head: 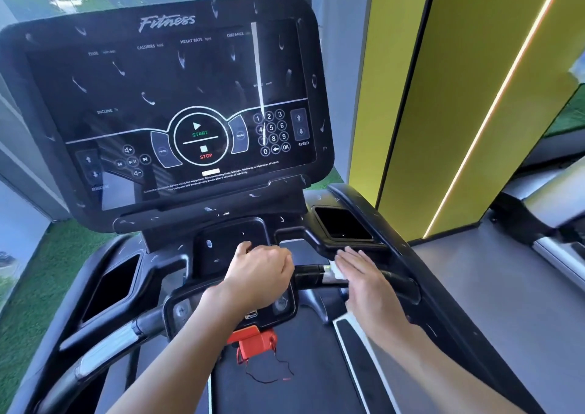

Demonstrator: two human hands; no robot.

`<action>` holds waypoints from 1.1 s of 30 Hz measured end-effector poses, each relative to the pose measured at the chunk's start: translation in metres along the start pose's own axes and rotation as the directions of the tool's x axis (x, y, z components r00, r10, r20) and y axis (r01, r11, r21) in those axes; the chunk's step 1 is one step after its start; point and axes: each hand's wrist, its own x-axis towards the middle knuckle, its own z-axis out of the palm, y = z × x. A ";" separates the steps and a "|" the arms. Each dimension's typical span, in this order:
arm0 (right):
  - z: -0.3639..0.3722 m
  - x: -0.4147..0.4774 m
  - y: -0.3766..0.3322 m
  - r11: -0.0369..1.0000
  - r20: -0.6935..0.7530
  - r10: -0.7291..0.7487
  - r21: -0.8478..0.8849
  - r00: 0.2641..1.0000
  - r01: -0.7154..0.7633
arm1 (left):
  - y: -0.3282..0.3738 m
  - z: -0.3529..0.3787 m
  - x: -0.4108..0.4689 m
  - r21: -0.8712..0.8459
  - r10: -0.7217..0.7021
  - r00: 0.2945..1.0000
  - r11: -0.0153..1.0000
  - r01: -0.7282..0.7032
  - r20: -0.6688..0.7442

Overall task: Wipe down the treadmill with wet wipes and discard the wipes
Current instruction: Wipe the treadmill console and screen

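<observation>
Head view: the only view, looking down over the treadmill [421,302] bars.
Right hand [364,277]: laid flat, fingers straight and together, pressing down on the wet wipe.
Wet wipe [336,271]: a small white wad under the right fingertips, only its inner edge showing, draped on the handlebar [308,271].
Left hand [262,274]: fingers curled round the inner end of the same bar, just beside the right hand, holding no wipe.
Wipe handling: probably very light, limp and damp; it should fold round the bar but may bunch or slide out from under flat fingers.
Where to hold: best wrapped round the bar with the palm over it, or pinched by a free corner to lift it.
Bar handling: rigid, fixed and glossy, likely slick when wet.
Beyond the hands: console screen [177,103], streaked with droplets.
Toward the body from the left hand: red safety clip [256,342] with a thin cord.
</observation>
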 end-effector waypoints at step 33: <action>-0.025 -0.029 0.092 0.954 0.204 0.258 0.103 0.944 -0.282 | 0.144 0.051 0.061 0.095 0.056 0.989 0.993 -0.070 0.139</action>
